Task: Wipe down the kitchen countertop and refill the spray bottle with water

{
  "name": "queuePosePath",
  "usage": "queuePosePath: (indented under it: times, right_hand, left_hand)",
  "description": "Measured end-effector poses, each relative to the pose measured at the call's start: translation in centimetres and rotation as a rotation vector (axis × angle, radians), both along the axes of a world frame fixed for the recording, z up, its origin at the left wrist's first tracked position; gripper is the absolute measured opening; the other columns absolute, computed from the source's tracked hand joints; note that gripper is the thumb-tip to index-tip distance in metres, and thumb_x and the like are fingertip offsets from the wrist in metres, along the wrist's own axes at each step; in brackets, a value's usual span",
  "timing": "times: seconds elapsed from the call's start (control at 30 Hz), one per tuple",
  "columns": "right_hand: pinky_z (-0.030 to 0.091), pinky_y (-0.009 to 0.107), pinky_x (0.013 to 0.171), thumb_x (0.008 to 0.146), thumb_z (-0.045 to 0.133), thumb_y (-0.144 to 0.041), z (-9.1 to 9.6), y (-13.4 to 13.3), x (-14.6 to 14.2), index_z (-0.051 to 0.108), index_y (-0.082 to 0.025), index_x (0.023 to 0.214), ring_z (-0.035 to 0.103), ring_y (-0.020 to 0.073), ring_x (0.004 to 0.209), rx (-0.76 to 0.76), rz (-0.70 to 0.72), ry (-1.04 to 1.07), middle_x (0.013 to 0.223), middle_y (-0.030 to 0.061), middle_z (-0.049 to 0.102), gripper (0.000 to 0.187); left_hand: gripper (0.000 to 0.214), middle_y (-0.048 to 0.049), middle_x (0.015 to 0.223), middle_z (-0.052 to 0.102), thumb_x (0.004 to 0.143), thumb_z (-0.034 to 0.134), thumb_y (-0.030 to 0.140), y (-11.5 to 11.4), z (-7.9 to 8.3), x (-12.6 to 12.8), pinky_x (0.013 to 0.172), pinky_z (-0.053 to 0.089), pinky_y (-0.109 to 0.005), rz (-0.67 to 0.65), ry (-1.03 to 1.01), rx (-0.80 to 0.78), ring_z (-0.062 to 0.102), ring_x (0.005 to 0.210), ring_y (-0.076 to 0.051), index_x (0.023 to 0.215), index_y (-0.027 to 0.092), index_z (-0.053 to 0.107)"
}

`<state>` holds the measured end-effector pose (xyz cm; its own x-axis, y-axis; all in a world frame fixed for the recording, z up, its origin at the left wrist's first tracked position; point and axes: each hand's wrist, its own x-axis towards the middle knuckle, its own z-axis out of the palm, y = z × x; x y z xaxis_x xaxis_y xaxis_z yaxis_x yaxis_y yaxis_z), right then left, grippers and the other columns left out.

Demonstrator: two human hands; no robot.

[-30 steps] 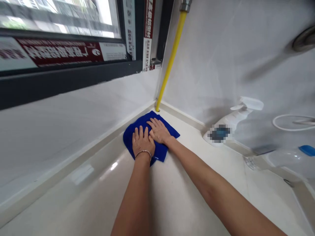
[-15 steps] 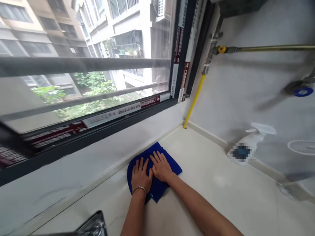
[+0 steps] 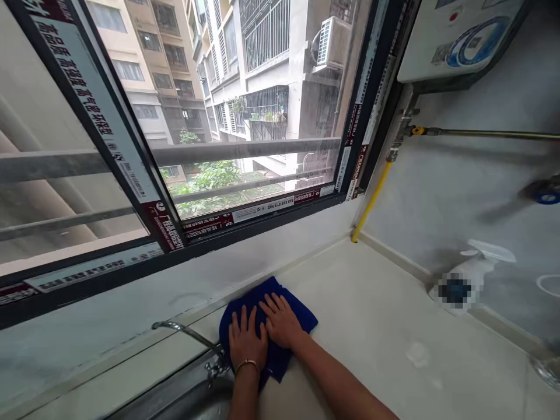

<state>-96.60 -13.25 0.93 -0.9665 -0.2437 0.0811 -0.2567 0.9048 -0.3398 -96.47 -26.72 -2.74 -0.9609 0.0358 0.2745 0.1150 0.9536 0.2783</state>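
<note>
A dark blue cloth point(image 3: 301, 312) lies spread on the pale countertop point(image 3: 350, 350), close to the wall under the window. My left hand point(image 3: 248, 341) rests flat on the cloth's left part, fingers spread, with a bracelet at the wrist. Beside it, my right hand point(image 3: 280, 319) presses flat on the middle of the cloth, its fingers also stretched out. Neither hand grips the cloth. Just left of my left hand are a metal faucet point(image 3: 190, 332) and the rim of a steel sink point(image 3: 175, 373).
A white spray bottle point(image 3: 481, 265), partly blurred out, stands by the right wall. A yellow pipe point(image 3: 371, 201) meets the counter in the corner. Above hangs a white appliance point(image 3: 441, 35). The dark window frame point(image 3: 262, 224) runs along the back.
The view has swung left and up, bringing the faucet, sink and wall appliance into sight. Both hands and the cloth seem to have shifted left along the counter, towards the sink.
</note>
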Motion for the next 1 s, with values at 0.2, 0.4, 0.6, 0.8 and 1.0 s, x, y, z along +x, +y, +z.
queuePosePath:
  times: [0.2, 0.4, 0.6, 0.8, 1.0]
  right_hand:
    - [0.013, 0.048, 0.127, 0.1, 0.038, -0.032, -0.2, -0.2, 3.9, 0.035, -0.023, 0.154, 0.016, 0.0249, 0.154, -0.034, 0.016, -0.013, 0.165, 0.0057, 0.025, 0.055]
    - [0.014, 0.049, 0.127, 0.101, 0.035, -0.035, -1.0, 0.6, 9.3, 0.032, -0.024, 0.156, 0.014, 0.0249, 0.154, -0.052, -0.021, -0.021, 0.165, 0.0048, 0.022, 0.056]
    - [0.017, 0.05, 0.127, 0.1, 0.034, -0.035, -2.3, 1.4, 15.6, 0.029, -0.026, 0.157, 0.015, 0.0252, 0.154, -0.026, -0.067, 0.015, 0.166, 0.0023, 0.019, 0.057]
    - [0.018, 0.05, 0.127, 0.1, 0.036, -0.034, -2.3, 2.0, 22.0, 0.032, -0.025, 0.156, 0.016, 0.0252, 0.154, -0.051, -0.098, 0.042, 0.165, 0.0033, 0.021, 0.057]
    - [0.015, 0.05, 0.127, 0.101, 0.037, -0.036, -1.1, 2.3, 28.3, 0.033, -0.02, 0.155, 0.014, 0.0256, 0.154, -0.059, -0.131, 0.041, 0.165, 0.0077, 0.022, 0.057]
  left_hand:
    - [0.053, -0.0084, 0.162, 0.036, 0.093, 0.039, 0.027, -0.2, 0.9, 4.0, 0.124, 0.029, -0.054, -0.026, -0.092, 0.016, 0.022, 0.152, -0.037, 0.146, 0.022, 0.046]
    - [0.054, -0.0074, 0.161, 0.037, 0.091, 0.041, 0.024, 0.4, 0.5, 8.7, 0.124, 0.031, -0.054, -0.069, -0.091, -0.068, 0.025, 0.151, -0.036, 0.145, 0.023, 0.047]
    - [0.055, -0.0062, 0.161, 0.035, 0.09, 0.042, 0.026, 0.8, -1.7, 14.0, 0.124, 0.031, -0.056, -0.126, -0.037, -0.082, 0.024, 0.151, -0.034, 0.145, 0.025, 0.045]
    - [0.056, -0.0039, 0.16, 0.036, 0.089, 0.043, 0.025, 1.0, -1.7, 19.9, 0.124, 0.031, -0.054, -0.186, -0.012, -0.089, 0.025, 0.151, -0.033, 0.146, 0.028, 0.045]
    - [0.055, -0.0086, 0.162, 0.033, 0.093, 0.039, 0.027, 1.4, -0.1, 25.7, 0.124, 0.028, -0.055, -0.269, -0.064, -0.102, 0.021, 0.152, -0.034, 0.148, 0.023, 0.042]
